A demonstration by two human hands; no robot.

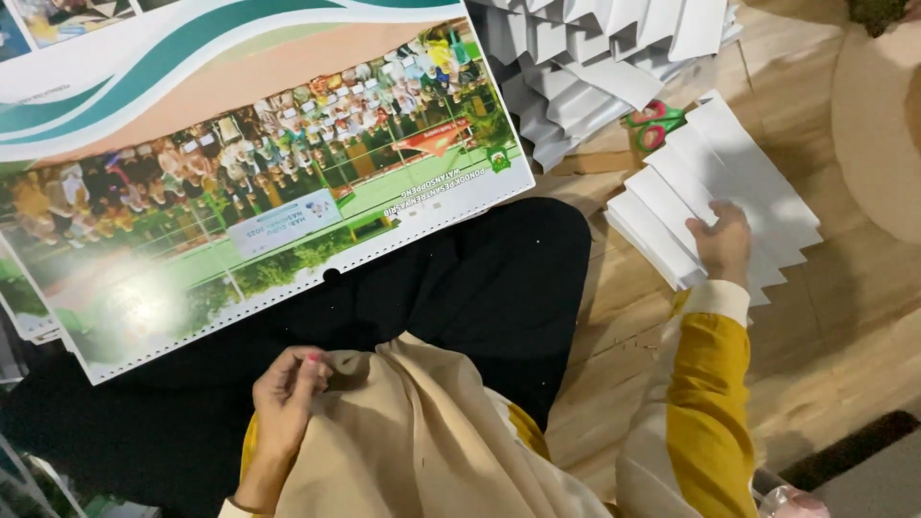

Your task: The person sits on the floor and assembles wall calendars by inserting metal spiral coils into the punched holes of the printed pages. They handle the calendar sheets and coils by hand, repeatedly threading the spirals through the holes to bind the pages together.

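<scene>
Sheet: large printed calendar page [259, 182] rests across our lap at far left; glossy, a crowd photo under teal and peach waves, a row of punched holes along its near edge; untouched by either hand.
Left hand: our left hand [286, 395] lies on the beige cloth [413, 432] over our knees; fingers curled around a fold of it, a loose pinch rather than a fist.
Grey pile: folded grey-white paper [595, 67] heaped at top centre, well apart from both hands.
Scissors: green and red handles [654, 123] just beside the fan, on the wood floor [835, 355].
Right hand: our right hand [721, 242] rests on the fanned stack of white sheets [715, 192]; fingers bent onto the top sheet, thumb hidden, so we cannot tell if 1 sheet is gripped.
Technique, as we judge it: slide the fingertips to 1 edge; peel only the top sheet; keep the fan's steps even.
</scene>
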